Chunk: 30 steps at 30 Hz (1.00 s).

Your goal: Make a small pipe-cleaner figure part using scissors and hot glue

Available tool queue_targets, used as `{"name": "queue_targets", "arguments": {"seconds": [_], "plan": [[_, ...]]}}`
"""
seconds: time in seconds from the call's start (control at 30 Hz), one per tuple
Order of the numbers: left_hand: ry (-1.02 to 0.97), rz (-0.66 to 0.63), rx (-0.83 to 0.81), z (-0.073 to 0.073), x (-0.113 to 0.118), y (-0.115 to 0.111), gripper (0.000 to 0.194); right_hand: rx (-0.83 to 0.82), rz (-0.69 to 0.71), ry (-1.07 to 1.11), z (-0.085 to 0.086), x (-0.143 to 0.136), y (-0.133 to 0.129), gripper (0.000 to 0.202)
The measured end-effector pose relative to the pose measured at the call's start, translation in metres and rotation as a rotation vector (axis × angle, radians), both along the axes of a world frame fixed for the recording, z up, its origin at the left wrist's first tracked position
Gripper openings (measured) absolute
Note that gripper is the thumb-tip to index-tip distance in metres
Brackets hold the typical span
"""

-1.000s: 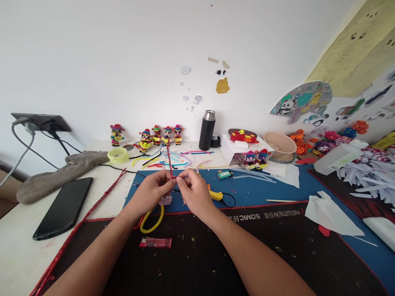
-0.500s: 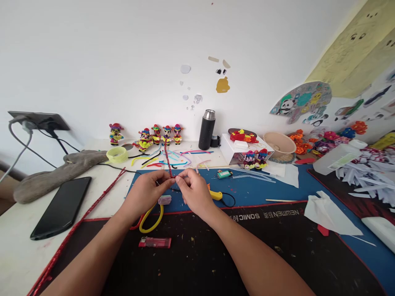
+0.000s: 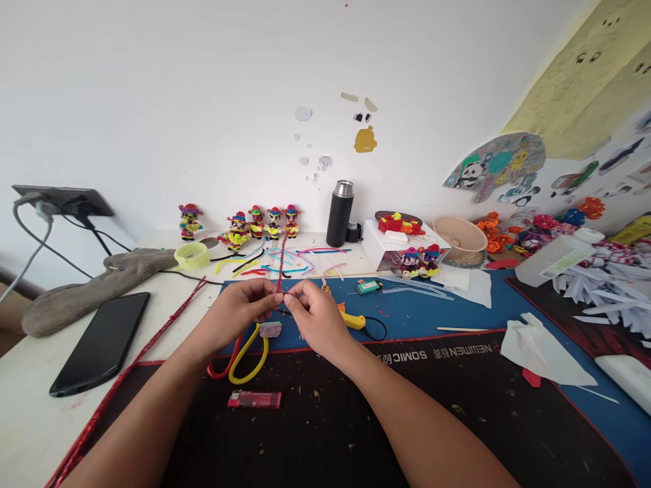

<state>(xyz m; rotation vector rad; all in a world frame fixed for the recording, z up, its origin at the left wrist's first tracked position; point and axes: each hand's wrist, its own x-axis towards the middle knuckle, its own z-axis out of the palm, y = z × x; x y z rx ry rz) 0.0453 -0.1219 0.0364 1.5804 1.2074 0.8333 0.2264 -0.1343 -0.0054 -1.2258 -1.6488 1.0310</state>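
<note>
A thin red pipe cleaner [image 3: 281,261] stands nearly upright, its lower end between my fingertips. My left hand [image 3: 249,301] is closed in a pinch on that end. Against it, thumb to thumb, my right hand [image 3: 310,308] pinches at the same spot. Below my hands are scissors [image 3: 249,359] with one yellow and one red handle loop, their blades hidden. A small pale block [image 3: 270,329] lies by the loops, and a pink lighter [image 3: 254,399] rests on the black mat nearer to me.
Several pipe-cleaner figures [image 3: 239,230] stand along the wall, with coloured pipe cleaners [image 3: 300,261] before them. A black thermos [image 3: 340,213] stands behind. A yellow-handled tool [image 3: 353,320] lies beyond my right wrist. Left are a phone [image 3: 102,342] and long red pipe cleaners [image 3: 147,346].
Both hands have shifted slightly left, still pinching the pipe cleaner's lower end. Its upper part has swung from leaning left to leaning slightly right. More of the red scissor loop shows.
</note>
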Motion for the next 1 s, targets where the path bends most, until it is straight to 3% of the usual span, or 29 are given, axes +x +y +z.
{"name": "queue_targets", "arguments": {"seconds": [0.83,1.0], "plan": [[-0.092,-0.086,-0.146,-0.013,0.000,0.003,0.039,-0.018,-0.017,0.107,-0.005,-0.001,0.002,0.021],[-0.114,-0.026,-0.115,-0.016,0.002,0.003,0.039,-0.040,0.009,0.150,-0.005,-0.001,0.003,0.021]]}}
